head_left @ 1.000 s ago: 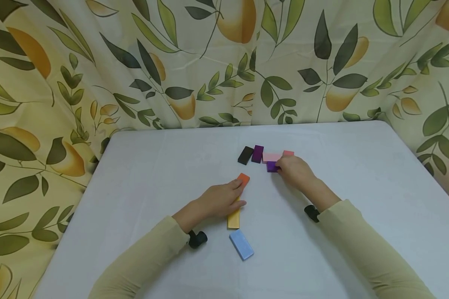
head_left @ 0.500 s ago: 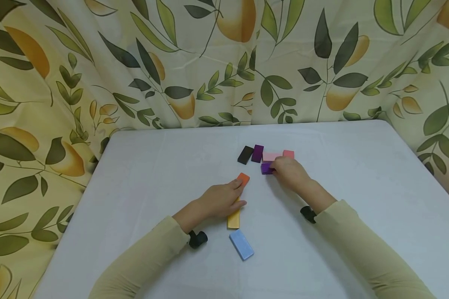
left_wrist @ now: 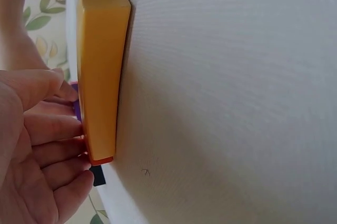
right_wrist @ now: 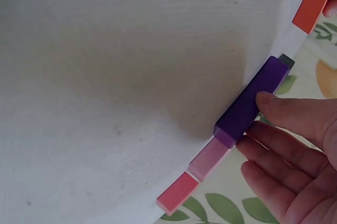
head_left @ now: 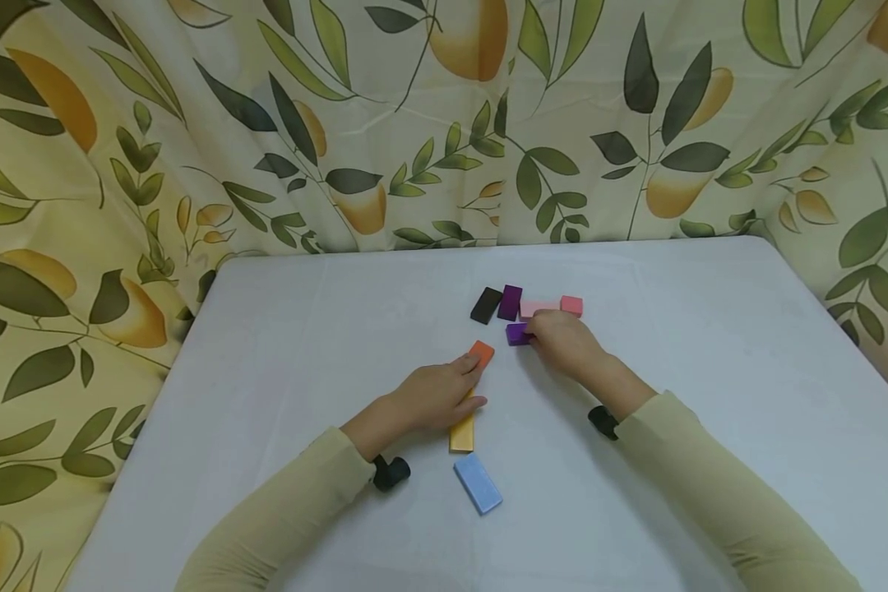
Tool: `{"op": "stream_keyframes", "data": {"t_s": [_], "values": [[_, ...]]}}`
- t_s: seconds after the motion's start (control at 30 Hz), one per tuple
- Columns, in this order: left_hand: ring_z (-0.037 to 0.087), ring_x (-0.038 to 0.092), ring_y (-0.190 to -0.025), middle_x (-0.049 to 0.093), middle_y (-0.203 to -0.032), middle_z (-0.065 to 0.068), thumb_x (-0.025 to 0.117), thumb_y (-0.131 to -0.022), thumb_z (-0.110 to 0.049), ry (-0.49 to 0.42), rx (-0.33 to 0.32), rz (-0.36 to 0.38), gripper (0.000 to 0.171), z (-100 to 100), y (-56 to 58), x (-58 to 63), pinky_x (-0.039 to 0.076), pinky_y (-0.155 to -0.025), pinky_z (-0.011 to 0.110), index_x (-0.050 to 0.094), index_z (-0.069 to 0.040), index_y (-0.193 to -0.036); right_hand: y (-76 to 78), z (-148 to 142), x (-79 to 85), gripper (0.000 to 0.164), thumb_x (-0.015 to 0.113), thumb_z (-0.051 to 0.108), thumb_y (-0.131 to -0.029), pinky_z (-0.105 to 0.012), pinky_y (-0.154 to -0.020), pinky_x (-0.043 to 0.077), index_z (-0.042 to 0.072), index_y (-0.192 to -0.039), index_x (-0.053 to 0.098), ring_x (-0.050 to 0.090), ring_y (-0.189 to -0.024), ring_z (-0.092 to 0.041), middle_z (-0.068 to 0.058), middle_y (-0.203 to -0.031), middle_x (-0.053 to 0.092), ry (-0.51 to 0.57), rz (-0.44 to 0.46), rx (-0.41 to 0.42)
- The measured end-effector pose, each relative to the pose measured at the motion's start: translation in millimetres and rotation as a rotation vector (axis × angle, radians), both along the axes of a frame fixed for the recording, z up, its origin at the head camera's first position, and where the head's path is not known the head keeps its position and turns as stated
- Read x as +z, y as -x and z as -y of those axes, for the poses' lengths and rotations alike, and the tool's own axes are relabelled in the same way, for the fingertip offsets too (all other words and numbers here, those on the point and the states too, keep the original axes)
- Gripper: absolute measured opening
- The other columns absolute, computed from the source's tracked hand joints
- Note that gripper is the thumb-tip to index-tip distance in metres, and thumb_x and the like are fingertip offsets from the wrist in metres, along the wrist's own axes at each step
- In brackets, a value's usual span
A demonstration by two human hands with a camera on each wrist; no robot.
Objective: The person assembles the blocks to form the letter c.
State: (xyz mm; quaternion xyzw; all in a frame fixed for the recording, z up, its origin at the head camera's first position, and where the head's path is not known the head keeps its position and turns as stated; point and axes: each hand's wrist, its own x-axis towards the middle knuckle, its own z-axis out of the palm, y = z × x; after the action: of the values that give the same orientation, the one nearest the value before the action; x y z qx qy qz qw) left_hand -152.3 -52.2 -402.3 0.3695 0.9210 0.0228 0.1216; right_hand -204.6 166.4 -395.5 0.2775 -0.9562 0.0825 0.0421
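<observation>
My right hand [head_left: 566, 344] pinches a purple block [right_wrist: 247, 103], with the thumb on its near face and the fingers behind it. In the head view the block [head_left: 515, 334] lies just in front of a pale pink block [head_left: 531, 308], partly covered by the fingers. My left hand [head_left: 431, 396] rests over an orange block [head_left: 483, 351] and a yellow block [head_left: 461, 437], fingers extended and thumb spread across the yellow one. In the left wrist view the fingertips [left_wrist: 76, 126] lie along the yellow block's side [left_wrist: 100, 77].
A black block [head_left: 486, 305] and a dark purple block [head_left: 510, 302] lie side by side at the back. A coral-pink block [head_left: 571, 306] adjoins the pale pink one. Nearer the front lies a light blue block [head_left: 477, 485]. All sit on a white-covered table [head_left: 326, 321] before a leaf-patterned curtain [head_left: 266, 123].
The right hand has slid the purple block to the left along the front of the pale pink one, exposing more of the coral-pink block. The left hand stays in place.
</observation>
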Motion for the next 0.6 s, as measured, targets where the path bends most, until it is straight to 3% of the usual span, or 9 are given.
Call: {"op": "stream_keyframes", "data": {"t_s": [0.6], "values": [[0.018,0.032,-0.13,0.032,-0.145,0.009,0.042,-0.096,-0.042,-0.003,0.001,-0.016,0.057,0,0.4,0.3,0.039,-0.095,0.031,0.041,-0.003,-0.138,1.9,14,3.4,0.008,0.069,0.0,-0.08,-0.034,-0.074,0.052,-0.003,-0.087,0.071,0.062,-0.072,-0.024,-0.014,-0.08,0.067,-0.013,0.04,0.014]]}}
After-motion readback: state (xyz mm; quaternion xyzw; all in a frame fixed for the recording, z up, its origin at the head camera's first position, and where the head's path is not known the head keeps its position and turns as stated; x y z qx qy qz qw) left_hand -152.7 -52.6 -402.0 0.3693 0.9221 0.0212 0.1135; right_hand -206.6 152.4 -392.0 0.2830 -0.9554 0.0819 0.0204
